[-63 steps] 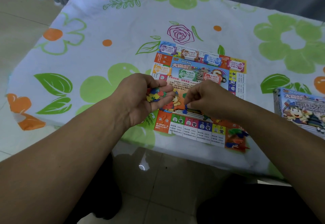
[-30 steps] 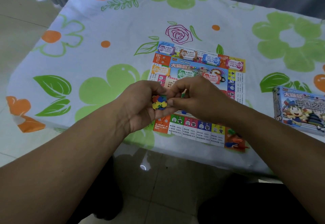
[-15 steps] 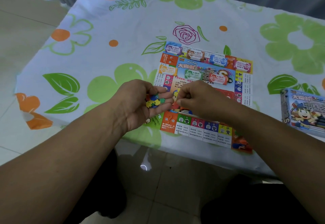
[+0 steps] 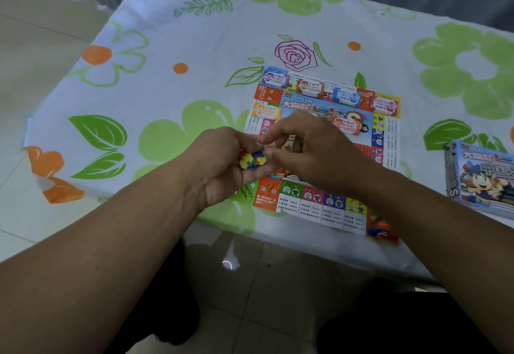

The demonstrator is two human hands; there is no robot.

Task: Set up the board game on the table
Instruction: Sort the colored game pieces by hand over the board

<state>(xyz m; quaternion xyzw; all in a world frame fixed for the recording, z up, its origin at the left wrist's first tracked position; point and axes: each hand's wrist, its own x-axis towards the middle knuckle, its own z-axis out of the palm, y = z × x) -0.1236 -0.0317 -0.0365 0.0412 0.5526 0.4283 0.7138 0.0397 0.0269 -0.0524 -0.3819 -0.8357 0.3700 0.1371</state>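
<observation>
Mid-frame, above the board (image 4: 328,209) on the bench, the left hand (image 4: 219,171) cups tiny coloured tokens (image 4: 251,161) in curled fingers, the right hand (image 4: 314,156) pinching into them; seemingly light, stiff, spill-prone, best nipped edgewise

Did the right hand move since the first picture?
Yes. The right hand went left across the colourful paper game board; its fingers now reach the small colourful pieces in the left hand.
</observation>
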